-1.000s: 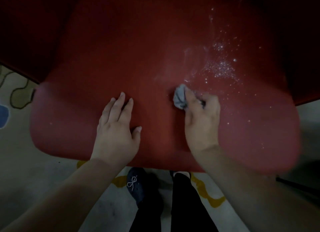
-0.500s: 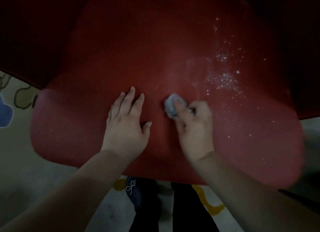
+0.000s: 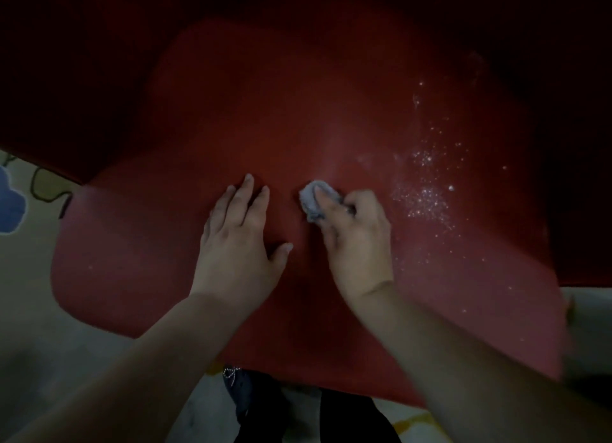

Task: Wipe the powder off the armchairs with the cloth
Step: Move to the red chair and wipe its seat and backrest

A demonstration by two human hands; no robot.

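Observation:
A red armchair seat (image 3: 265, 127) fills the view below me. White powder (image 3: 427, 190) is scattered over its right half, with a faint smear to the left of the specks. My right hand (image 3: 356, 240) grips a small balled grey cloth (image 3: 313, 199) and presses it on the seat near the middle, left of the powder. My left hand (image 3: 238, 240) rests flat on the seat beside it, fingers straight and together.
The seat's front edge (image 3: 298, 376) runs just above my dark shoe (image 3: 241, 393) and dark trouser leg (image 3: 347, 419). A pale floor mat with blue and yellow shapes (image 3: 13, 204) lies to the left. The chair's back and sides are in deep shadow.
My right hand has slid the cloth leftward across the seat, away from the powder patch. My left hand stays flat on the seat. The view has shifted so the seat sits lower.

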